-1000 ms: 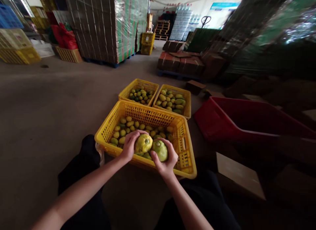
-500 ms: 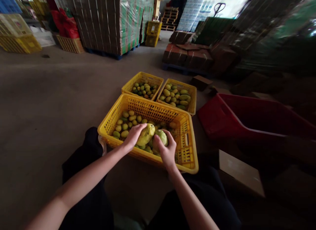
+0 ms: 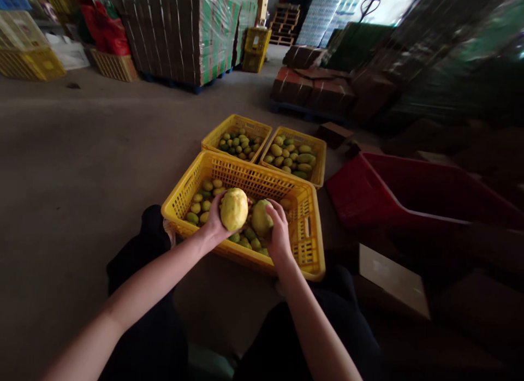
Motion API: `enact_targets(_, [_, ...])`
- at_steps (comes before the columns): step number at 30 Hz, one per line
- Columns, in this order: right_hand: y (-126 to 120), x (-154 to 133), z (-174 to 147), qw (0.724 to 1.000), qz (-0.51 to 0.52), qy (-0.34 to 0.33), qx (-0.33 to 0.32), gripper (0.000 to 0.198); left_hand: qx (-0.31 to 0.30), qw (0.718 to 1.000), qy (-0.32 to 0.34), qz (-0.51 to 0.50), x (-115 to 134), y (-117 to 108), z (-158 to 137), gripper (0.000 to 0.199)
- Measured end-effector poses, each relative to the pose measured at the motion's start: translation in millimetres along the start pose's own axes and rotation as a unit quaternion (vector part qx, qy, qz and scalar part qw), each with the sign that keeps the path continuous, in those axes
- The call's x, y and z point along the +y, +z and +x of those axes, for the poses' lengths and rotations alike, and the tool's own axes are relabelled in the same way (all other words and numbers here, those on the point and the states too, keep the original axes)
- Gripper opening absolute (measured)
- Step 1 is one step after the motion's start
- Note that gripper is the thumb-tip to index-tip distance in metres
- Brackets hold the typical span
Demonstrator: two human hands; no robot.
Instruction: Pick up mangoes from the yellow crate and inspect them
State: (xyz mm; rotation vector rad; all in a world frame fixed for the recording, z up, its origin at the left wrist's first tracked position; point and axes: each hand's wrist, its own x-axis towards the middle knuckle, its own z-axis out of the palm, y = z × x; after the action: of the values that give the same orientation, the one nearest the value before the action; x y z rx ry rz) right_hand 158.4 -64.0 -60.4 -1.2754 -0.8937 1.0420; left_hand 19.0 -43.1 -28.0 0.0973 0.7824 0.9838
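Observation:
In my left hand (image 3: pixel 215 220) is a plump yellow papaya (image 3: pixel 234 209), its rounded side turned up and my fingers behind it. My right hand (image 3: pixel 279 231) grips a greener papaya (image 3: pixel 262 217) from its right side. Both fruits are held above a large yellow plastic crate (image 3: pixel 311 233), close together with a small gap between them. Inside the crate lie many smaller yellow and green fruits (image 3: pixel 195 208), partly hidden by my hands.
Two more yellow crates of fruit, a left one (image 3: pixel 208 142) and a right one (image 3: pixel 321 168), adjoin the far side. A red tub (image 3: pixel 356 198) and a cardboard box (image 3: pixel 393 277) are to the right. Wrapped carton stacks (image 3: pixel 176 37) stand behind.
The yellow papaya has been turned in my left hand, shifting slightly left and up. My right hand has rotated with the greener one, and the gap between the fruits has widened.

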Motion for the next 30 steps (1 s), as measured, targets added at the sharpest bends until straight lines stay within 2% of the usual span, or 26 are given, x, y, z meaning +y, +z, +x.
enact_targets(2, [4, 2, 0, 0.999, -0.026, -0.029, 0.011, 0.056, -0.011, 1.0, 0.011, -0.016, -5, 3, 1, 0.045])
enact_targets(6, [13, 19, 1, 0.986, -0.13, -0.106, -0.026, 0.051, 0.006, 0.998, 0.053, -0.029, -21, 4, 11, 0.029])
enact_targets(10, [20, 29, -4, 0.958, -0.237, -0.16, -0.03, 0.057, -0.023, 0.997, 0.07, -0.032, -27, -5, 22, 0.031])
enact_targets(16, [31, 9, -25, 0.875, -0.296, -0.368, -0.104, 0.063, -0.024, 0.993, 0.11, 0.039, -17, -19, 22, 0.032])
enact_targets(18, [32, 6, -31, 0.846, -0.304, -0.421, -0.12, 0.061, -0.038, 0.993, 0.098, 0.059, -13, -19, 22, 0.032])
enact_targets(20, [31, 6, -35, 0.833, -0.3, -0.448, -0.126, 0.059, -0.054, 0.994, 0.071, 0.064, -7, -16, 22, 0.036])
enact_targets(22, [28, 6, -37, 0.849, -0.279, -0.435, -0.107, 0.059, -0.056, 0.995, 0.06, 0.059, 1, -13, 21, 0.04])
enact_targets(25, [19, -1, -37, 0.905, -0.216, -0.363, -0.055, 0.06, -0.036, 0.994, 0.094, 0.033, 16, -10, 16, 0.034])
enact_targets(28, [9, -14, -32, 0.951, -0.144, -0.274, 0.016, 0.063, -0.053, 0.979, 0.195, 0.035, 24, -8, 6, 0.029])
enact_targets(30, [3, -21, -29, 0.961, -0.118, -0.245, 0.043, 0.063, -0.084, 0.956, 0.271, 0.074, 22, -7, 0, 0.03])
